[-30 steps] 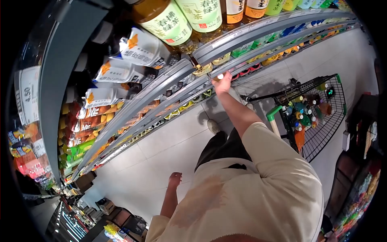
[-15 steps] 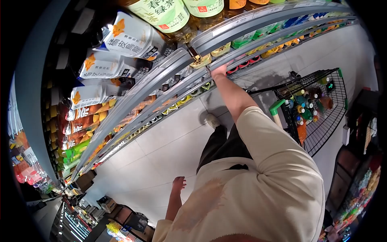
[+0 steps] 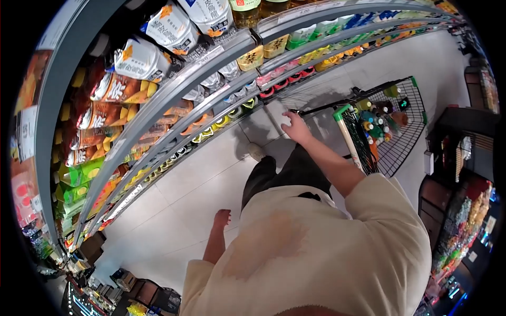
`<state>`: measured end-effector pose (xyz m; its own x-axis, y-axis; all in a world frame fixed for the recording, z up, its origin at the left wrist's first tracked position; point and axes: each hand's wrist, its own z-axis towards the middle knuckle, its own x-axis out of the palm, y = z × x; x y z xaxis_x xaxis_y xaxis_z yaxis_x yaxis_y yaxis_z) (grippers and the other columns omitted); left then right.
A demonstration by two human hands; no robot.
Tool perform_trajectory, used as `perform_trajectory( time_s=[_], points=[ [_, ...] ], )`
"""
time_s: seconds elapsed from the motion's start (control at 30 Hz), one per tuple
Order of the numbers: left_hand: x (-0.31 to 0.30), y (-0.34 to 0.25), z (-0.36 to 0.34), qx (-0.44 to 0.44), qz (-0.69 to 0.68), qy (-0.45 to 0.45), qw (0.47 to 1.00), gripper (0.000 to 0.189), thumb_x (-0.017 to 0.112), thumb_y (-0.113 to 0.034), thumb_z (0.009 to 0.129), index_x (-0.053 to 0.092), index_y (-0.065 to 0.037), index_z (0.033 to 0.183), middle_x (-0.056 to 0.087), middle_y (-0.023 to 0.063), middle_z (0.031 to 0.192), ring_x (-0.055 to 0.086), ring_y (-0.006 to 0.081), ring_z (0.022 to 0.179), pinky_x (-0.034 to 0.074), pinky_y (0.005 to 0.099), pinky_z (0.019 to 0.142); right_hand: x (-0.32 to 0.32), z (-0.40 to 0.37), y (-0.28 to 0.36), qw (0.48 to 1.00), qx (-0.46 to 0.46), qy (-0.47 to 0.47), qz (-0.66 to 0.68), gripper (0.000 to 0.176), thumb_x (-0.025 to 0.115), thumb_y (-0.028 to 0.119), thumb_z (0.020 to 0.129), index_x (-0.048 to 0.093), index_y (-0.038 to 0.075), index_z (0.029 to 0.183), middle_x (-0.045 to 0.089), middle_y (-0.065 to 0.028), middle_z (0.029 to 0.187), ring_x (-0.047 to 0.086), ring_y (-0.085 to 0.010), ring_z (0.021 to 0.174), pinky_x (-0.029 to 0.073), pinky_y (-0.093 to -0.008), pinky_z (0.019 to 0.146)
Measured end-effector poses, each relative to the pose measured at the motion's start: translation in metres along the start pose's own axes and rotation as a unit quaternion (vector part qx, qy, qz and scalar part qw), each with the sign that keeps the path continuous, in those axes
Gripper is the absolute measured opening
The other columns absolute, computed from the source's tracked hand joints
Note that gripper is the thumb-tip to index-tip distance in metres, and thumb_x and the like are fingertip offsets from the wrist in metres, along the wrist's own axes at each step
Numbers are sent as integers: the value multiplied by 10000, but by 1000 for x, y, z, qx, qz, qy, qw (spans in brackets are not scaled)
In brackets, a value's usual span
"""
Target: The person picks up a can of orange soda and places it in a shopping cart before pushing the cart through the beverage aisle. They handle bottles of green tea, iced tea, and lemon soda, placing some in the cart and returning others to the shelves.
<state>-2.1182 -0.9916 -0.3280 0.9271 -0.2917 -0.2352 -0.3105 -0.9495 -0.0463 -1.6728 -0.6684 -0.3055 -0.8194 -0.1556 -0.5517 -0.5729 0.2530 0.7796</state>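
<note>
My right hand (image 3: pixel 296 128) is held out in front of my body, between the shelf and the shopping cart. Its fingers are spread and nothing is in them. The cart (image 3: pixel 416 113), a black wire basket with green corners and a pale handle, stands to the right with several bottles (image 3: pixel 377 124) inside. My left hand (image 3: pixel 222 217) hangs low at my left side over the floor, its fingers loosely bent and no object visible in it. Closest to my right hand on the shelving are bottles with red caps (image 3: pixel 281 84) on a low row.
Curved drink shelving (image 3: pixel 174 87) runs along the left and top. It carries white-labelled bottles (image 3: pixel 171 27), orange-brown tea bottles (image 3: pixel 113 89) and green ones (image 3: pixel 79 176). Tiled floor (image 3: pixel 184 195) lies between shelf and body. Dark display racks (image 3: pixel 456 137) stand at the right.
My right hand has drawn back from the lower shelf towards my body, its fingers now in sight and empty. The view has shifted along the shelving, and the cart appears further left.
</note>
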Motion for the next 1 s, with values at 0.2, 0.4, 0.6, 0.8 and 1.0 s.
perform_trajectory(
  time_s=[0.2, 0.4, 0.6, 0.8, 1.0],
  points=[
    [-7, -22, 10, 24, -57, -12, 998, 318, 497, -271, 990, 585, -67, 1219, 701, 100, 956, 681, 199, 646, 530, 344, 502, -111, -127, 42, 980, -167, -74, -73, 348, 672, 46, 746, 619, 47, 1089, 585, -179, 1117, 577, -380, 1112, 460, -437, 973],
    [32, -26, 12, 82, -18, -14, 996, 323, 482, -260, 995, 581, -50, 1220, 711, 120, 1002, 714, 214, 675, 567, 356, 515, -171, -193, 5, 940, -192, -167, -227, 512, 695, 36, 703, 560, 52, 1196, 484, -196, 1320, 455, -416, 1290, 390, -484, 1076],
    [93, -28, -15, 96, 43, -22, 994, 429, 597, -348, 901, 593, -60, 1218, 709, 92, 978, 682, 208, 721, 536, 379, 596, -204, -280, -76, 952, -45, -202, -226, 637, 699, 79, 739, 456, 57, 1328, 488, -201, 1346, 506, -414, 1227, 449, -478, 1008],
    [128, -15, -16, 137, 127, -19, 982, 436, 639, -358, 882, 601, -62, 1201, 705, 79, 942, 681, 196, 719, 532, 349, 561, -217, -324, -110, 959, 146, -50, -236, 362, 645, 173, 859, 492, 91, 1178, 688, -183, 913, 671, -410, 862, 536, -529, 746],
    [146, -17, -39, 119, 171, -30, 978, 405, 637, -333, 888, 606, -52, 1178, 691, 68, 891, 633, 176, 630, 507, 334, 510, -216, -324, -121, 965, 118, -71, -223, 292, 646, 188, 861, 494, 91, 1089, 684, -191, 861, 671, -411, 836, 535, -523, 718]
  ],
)
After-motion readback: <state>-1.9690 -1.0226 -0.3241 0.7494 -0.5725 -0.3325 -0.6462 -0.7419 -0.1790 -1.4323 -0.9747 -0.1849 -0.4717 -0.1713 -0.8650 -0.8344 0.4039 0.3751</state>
